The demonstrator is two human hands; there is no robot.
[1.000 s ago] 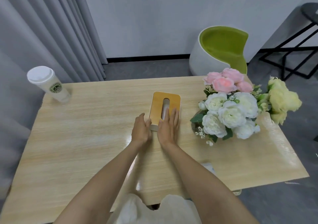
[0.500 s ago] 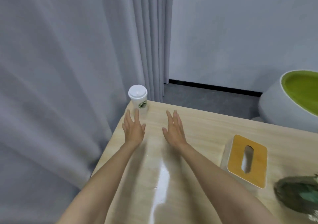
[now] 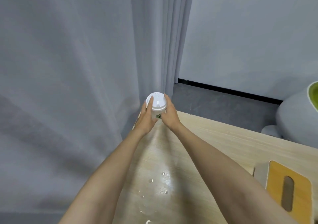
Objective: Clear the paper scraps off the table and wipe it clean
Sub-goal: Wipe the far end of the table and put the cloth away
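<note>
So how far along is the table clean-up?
Nothing looks done yet: scraps lie on the table between the arms. In hand: the left hand and right hand hold the cup at the far corner. Left to do: gather the scraps, then wipe.

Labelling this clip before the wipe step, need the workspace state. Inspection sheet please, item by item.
Surface: light wood table, glare patch between the forearms, not yet cleared.
Job's things: small white paper scraps scattered on the table between the forearms; no cloth seen.
Clutter: white lidded coffee cup at the table's far left corner; tissue box with an orange top at the right edge of view.
Grippers: left hand and right hand hold the coffee cup from either side; cannot tell if it is lifted.
Cables: nothing seen.
Surroundings: grey curtain on the left, pale wall, grey floor, white and green chair on the right.
</note>
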